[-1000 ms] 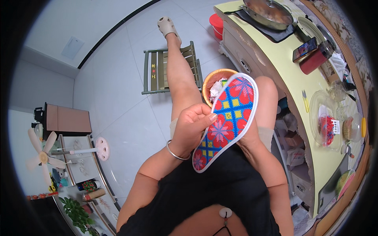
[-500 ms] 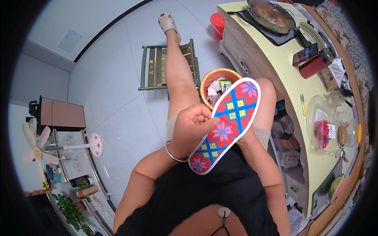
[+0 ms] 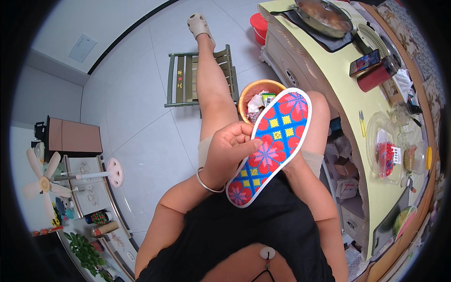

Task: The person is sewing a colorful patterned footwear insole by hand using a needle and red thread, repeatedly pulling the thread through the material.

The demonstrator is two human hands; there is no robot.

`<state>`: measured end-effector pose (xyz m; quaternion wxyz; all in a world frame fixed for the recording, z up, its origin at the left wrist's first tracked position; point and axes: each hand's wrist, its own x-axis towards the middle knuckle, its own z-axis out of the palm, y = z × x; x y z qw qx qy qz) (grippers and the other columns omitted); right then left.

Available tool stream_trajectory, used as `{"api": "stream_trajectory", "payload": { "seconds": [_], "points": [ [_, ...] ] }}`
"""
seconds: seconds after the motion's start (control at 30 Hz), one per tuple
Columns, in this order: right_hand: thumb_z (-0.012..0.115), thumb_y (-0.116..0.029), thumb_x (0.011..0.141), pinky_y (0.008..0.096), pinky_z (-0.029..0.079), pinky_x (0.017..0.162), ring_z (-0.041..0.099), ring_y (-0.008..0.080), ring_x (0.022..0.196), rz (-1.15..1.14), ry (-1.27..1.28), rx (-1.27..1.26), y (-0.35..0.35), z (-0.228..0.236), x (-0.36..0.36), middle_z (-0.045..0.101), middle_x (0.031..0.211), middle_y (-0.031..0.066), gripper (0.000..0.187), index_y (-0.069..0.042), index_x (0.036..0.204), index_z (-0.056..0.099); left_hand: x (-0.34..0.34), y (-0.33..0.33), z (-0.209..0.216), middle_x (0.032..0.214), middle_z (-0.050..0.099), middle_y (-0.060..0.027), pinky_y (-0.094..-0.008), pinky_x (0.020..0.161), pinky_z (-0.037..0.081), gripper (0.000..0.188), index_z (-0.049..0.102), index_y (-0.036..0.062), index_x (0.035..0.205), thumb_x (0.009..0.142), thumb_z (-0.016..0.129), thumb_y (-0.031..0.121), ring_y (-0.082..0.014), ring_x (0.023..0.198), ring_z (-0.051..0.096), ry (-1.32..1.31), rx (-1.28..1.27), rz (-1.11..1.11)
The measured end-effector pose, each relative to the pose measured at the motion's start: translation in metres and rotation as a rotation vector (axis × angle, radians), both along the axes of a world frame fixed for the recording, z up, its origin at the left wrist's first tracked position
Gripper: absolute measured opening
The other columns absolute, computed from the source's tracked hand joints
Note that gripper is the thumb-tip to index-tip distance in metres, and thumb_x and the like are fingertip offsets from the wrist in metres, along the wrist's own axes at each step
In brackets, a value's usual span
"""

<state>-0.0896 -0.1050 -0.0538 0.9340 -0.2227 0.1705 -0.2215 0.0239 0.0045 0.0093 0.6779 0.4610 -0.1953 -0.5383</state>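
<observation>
My left hand (image 3: 231, 151) grips the left edge of a shoe insole (image 3: 276, 140), thumb on top. The insole is embroidered with red flowers and yellow squares on blue, edged in white, and is held tilted above my lap and knees. A silver bangle (image 3: 206, 183) sits on my left wrist. My right forearm (image 3: 312, 192) runs up under the insole. My right hand is hidden behind the insole, so its grip does not show.
An orange waste basket (image 3: 249, 89) full of scraps stands by my knees, with a green slatted stool (image 3: 185, 77) beyond it. On the right a yellow-green counter (image 3: 350, 101) holds a pan (image 3: 324, 16), a phone (image 3: 365, 62) and clear containers (image 3: 387, 150). A fan (image 3: 42, 181) stands far left.
The insole stays in my left hand at nearly the same tilt. It dipped slightly and came back; the view shifted a little.
</observation>
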Motion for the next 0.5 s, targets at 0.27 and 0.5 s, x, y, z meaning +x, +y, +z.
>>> {"api": "stream_trajectory", "payload": {
  "seconds": [0.27,0.5],
  "points": [
    [0.065,-0.015,0.085,0.0333,0.056,0.078,0.063,0.0193,0.093,-0.071,-0.039,0.058,-0.001,0.009,0.002,0.061,0.106,0.0110,0.039,0.000,0.117,0.050,0.002,-0.005,-0.008,0.096,0.065,-0.0130,-0.0265,0.080,0.051,0.014,0.054,-0.0049,0.100,0.089,0.054,0.003,-0.0141,0.085,0.063,0.222,-0.077,-0.038],
    [0.066,-0.010,0.083,0.0349,0.055,0.081,0.063,0.0204,0.094,-0.072,-0.039,0.032,-0.001,-0.005,-0.004,0.061,0.108,0.0122,0.042,0.001,0.119,0.048,0.001,-0.003,-0.010,0.098,0.065,-0.0141,-0.0276,0.084,0.050,0.014,0.054,-0.0053,0.101,0.088,0.054,0.001,-0.0154,0.089,0.063,0.256,-0.075,-0.034]
  ]
}}
